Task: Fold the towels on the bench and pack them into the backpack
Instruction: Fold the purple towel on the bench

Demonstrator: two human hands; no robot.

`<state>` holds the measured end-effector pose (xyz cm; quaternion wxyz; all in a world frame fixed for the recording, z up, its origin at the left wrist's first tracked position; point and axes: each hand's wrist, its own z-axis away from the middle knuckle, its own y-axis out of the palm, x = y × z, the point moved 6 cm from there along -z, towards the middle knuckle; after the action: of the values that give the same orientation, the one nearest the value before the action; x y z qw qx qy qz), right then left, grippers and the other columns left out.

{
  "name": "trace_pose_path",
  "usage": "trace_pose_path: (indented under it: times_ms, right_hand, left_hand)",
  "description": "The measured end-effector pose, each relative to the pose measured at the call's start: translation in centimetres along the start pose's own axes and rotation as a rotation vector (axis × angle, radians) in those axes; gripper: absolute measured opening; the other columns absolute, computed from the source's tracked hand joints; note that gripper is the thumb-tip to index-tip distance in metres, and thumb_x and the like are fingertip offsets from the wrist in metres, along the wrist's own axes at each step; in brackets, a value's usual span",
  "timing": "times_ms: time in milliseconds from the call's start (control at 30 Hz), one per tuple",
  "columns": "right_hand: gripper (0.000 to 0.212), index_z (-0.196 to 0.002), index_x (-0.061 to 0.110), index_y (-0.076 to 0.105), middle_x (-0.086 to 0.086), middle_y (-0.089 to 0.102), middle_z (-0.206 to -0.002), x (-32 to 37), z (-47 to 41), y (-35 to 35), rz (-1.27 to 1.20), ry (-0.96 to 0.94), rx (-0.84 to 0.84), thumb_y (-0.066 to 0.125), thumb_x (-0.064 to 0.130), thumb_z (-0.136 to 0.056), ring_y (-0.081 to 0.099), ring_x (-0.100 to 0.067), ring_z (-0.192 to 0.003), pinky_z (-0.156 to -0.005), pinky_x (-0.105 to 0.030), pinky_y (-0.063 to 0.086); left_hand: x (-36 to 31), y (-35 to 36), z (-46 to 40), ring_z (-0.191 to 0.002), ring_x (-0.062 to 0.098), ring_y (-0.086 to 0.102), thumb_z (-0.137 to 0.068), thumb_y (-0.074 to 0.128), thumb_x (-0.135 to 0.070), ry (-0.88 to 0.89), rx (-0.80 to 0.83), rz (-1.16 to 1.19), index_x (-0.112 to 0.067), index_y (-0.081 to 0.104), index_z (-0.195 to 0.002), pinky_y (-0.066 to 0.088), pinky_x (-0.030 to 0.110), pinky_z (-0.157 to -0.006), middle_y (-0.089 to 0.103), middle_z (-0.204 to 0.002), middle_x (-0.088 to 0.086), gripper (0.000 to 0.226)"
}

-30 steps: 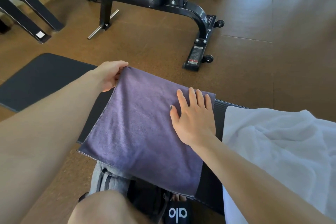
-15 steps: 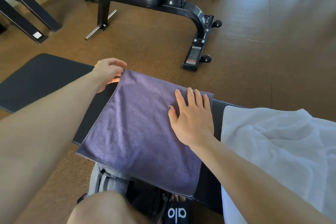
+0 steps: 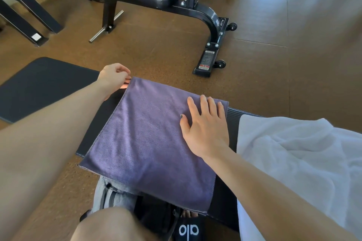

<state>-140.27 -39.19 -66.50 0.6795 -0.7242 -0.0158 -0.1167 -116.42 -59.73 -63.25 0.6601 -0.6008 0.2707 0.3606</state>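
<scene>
A purple towel [image 3: 148,135] lies folded flat across the black bench [image 3: 232,118]. My right hand [image 3: 205,127] presses flat on its far right part, fingers straight. Just off the towel's far left corner is my left hand [image 3: 112,77], with loosely curled fingertips touching the edge and no cloth gripped. A crumpled white towel [image 3: 293,154] covers the bench on the right. A grey bag with black trim [image 3: 104,194], apparently the backpack, sits on the floor under the purple towel's near edge, mostly hidden.
A black weight bench frame [image 3: 211,19] stands on the brown floor beyond. A black floor mat [image 3: 43,82] lies at the left. My knee [image 3: 109,225] and a sandalled foot [image 3: 189,229] are at the bottom. Black rack legs [image 3: 29,15] stand far left.
My left hand has let go of the towel's far left corner and drawn slightly off it. My right hand has stayed pressed on the towel.
</scene>
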Motion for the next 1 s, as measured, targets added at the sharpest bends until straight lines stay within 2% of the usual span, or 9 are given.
trace_pose_path:
  times_ms: [100,233,333,500,567,633,733,833,1000]
  right_hand:
    - [0.062,-0.155,0.029,0.021,-0.011,0.024,-0.162,0.0,0.0,-0.1,0.01,-0.002,0.01,0.017,0.056,-0.1,0.019,-0.034,-0.149,-0.122,-0.051,0.012]
    - [0.063,-0.155,0.029,0.02,-0.011,0.023,-0.162,0.0,0.0,0.0,0.018,-0.008,0.02,0.014,0.057,-0.099,0.019,-0.034,-0.149,-0.122,-0.051,0.012]
    - [0.063,-0.156,0.03,0.017,-0.009,0.02,-0.163,-0.1,-0.1,0.0,0.018,-0.011,0.039,0.013,0.058,-0.099,0.016,-0.033,-0.15,-0.123,-0.051,0.01]
    - [0.061,-0.155,0.03,0.02,-0.008,0.022,-0.162,-0.3,-0.7,-0.2,-0.07,-0.015,0.089,0.025,0.057,-0.1,0.017,-0.03,-0.149,-0.123,-0.046,0.01]
    - [0.059,-0.151,0.025,0.03,-0.009,0.041,-0.149,-1.2,-1.3,-1.4,-0.241,0.024,0.052,0.043,0.047,-0.097,0.035,-0.031,-0.138,-0.115,-0.042,0.025]
    - [0.058,-0.148,0.02,0.035,-0.012,0.051,-0.135,-2.9,-2.0,-3.2,-0.359,0.125,-0.007,0.051,0.031,-0.093,0.048,-0.033,-0.124,-0.102,-0.041,0.036]
    - [0.058,-0.148,0.021,0.034,-0.013,0.055,-0.133,-5.5,-3.1,-4.4,-0.26,0.256,0.095,0.049,0.028,-0.092,0.047,-0.035,-0.124,-0.102,-0.043,0.035]
    - [0.053,-0.136,0.019,0.047,-0.01,0.057,-0.133,-7.3,-2.9,-3.7,-0.439,0.449,0.323,0.054,0.036,-0.086,0.051,-0.033,-0.123,-0.107,-0.043,0.038]
    - [0.045,-0.125,0.008,0.06,-0.01,0.061,-0.125,-8.1,-3.2,-5.3,-0.665,0.501,0.187,0.073,0.014,-0.082,0.057,-0.027,-0.114,-0.089,-0.031,0.044]
  left_hand:
    - [-0.9,0.5,0.5,-0.091,0.018,0.064,-0.093,0.063,-0.027,0.102,0.042,-0.214,-0.018,0.067,-0.103,0.053,0.033,-0.088,0.069,-0.103,0.002,0.014]
    - [-1.3,0.6,1.2,-0.104,0.03,0.06,-0.088,0.054,-0.005,0.251,-0.001,-0.52,-0.014,0.064,-0.109,0.048,0.033,-0.088,0.066,-0.111,0.009,0.025]
    - [-0.7,0.1,2.2,-0.094,0.039,0.056,-0.086,0.043,0.003,0.233,-0.077,-0.673,-0.014,0.056,-0.117,0.051,0.047,-0.08,0.054,-0.12,0.015,0.038]
    - [-3.3,0.2,8.5,-0.084,0.031,0.052,-0.09,0.046,-0.005,0.425,-0.17,-0.608,-0.015,0.052,-0.117,0.044,0.041,-0.067,0.05,-0.118,0.01,0.029]
    - [-4.3,1.9,13.6,-0.085,0.025,0.057,-0.089,0.052,-0.026,0.574,-0.043,-0.565,-0.02,0.053,-0.11,0.051,0.04,-0.076,0.051,-0.11,-0.001,0.021]
    - [-4.9,4.3,19.5,-0.082,0.018,0.058,-0.083,0.05,-0.053,0.643,0.247,-0.54,-0.025,0.052,-0.103,0.051,0.041,-0.079,0.05,-0.103,-0.008,0.035]
    - [-5.4,7.7,27.6,-0.08,0.016,0.052,-0.075,0.057,-0.069,0.769,0.586,-0.685,-0.028,0.047,-0.101,0.047,0.038,-0.072,0.044,-0.101,-0.01,0.05]
    - [-5.7,10.0,32.9,-0.099,0.019,0.05,-0.079,0.062,-0.067,1.031,0.617,-0.948,-0.022,0.044,-0.121,0.041,0.035,-0.078,0.046,-0.117,-0.002,0.064]
    - [-4.9,11.3,35.6,-0.108,0.023,0.053,-0.091,0.061,-0.049,1.143,0.553,-1.041,-0.016,0.049,-0.126,0.044,0.034,-0.079,0.054,-0.129,0.005,0.049]
